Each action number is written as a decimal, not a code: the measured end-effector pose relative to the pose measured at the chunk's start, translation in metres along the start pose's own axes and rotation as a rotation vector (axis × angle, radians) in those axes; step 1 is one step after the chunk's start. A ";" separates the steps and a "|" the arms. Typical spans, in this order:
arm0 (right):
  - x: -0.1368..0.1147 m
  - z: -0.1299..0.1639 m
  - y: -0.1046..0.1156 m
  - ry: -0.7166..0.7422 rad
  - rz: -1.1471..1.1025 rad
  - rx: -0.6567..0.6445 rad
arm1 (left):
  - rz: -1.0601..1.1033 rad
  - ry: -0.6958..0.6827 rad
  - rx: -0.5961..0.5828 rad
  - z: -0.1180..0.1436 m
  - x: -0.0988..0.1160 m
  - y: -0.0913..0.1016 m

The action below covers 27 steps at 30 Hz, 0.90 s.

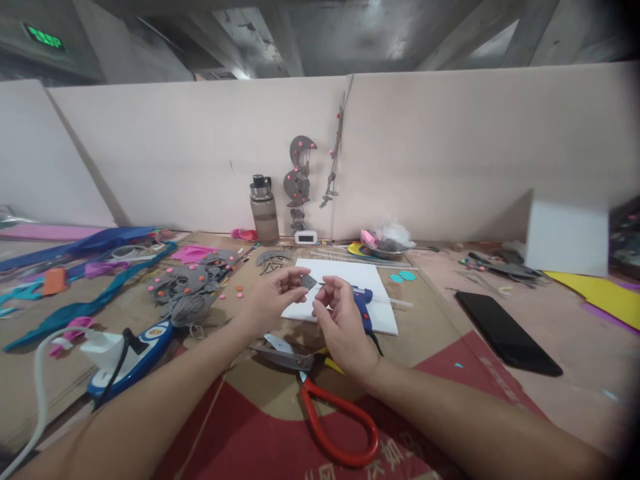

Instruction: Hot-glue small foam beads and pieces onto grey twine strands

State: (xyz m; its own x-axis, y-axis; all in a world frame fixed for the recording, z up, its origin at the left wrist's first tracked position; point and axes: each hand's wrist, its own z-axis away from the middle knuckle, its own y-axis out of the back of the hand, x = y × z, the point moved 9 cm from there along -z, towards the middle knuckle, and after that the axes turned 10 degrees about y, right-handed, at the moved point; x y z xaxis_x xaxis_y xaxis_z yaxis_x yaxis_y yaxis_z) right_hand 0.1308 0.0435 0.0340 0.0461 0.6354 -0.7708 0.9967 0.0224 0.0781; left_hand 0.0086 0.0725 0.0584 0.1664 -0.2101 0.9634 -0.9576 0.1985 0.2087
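Note:
My left hand (pixel 275 297) pinches a small dark grey piece (pixel 309 282), which looks like felt, between thumb and fingers. Close to its right, my right hand (pixel 343 327) has curled fingers with the tips drawn together. Whatever they may hold is too small to make out. Both hands are above a white board (pixel 365 270). A blue glue gun (pixel 364 305) with a clear glue stick lies on the board, partly behind my right hand. Below the hands are red-handled scissors (pixel 345 460) and a grey-handled tool (pixel 287 359), partly hidden.
Grey pieces with pink and orange dots (pixel 187 283) lie left, near a power strip (pixel 145 350). A bottle (pixel 264 213) and small digital clock (pixel 306 237) stand at the back. A metal dish (pixel 387 250) and black phone (pixel 507 333) are right. Grey hanging ornaments (pixel 300 153) are on the partition.

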 end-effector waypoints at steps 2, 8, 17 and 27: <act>0.001 0.000 0.000 -0.006 -0.013 -0.002 | -0.022 -0.013 -0.033 0.001 -0.004 -0.006; -0.004 -0.001 0.004 0.029 -0.036 0.020 | -0.053 -0.027 -0.069 0.003 -0.005 -0.013; 0.008 -0.003 0.002 -0.119 -0.202 0.041 | 0.138 0.159 -0.095 0.003 -0.015 -0.015; 0.026 -0.001 0.003 -0.297 -0.298 0.086 | 0.214 0.298 -0.187 0.005 -0.028 -0.023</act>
State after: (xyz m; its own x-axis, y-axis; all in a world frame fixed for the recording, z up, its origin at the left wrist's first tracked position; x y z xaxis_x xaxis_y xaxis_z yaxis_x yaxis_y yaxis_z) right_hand 0.1353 0.0604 0.0148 -0.2400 0.3610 -0.9011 0.9707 0.0987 -0.2190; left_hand 0.0250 0.0688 0.0261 0.0552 0.1363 0.9891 -0.9235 0.3835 -0.0014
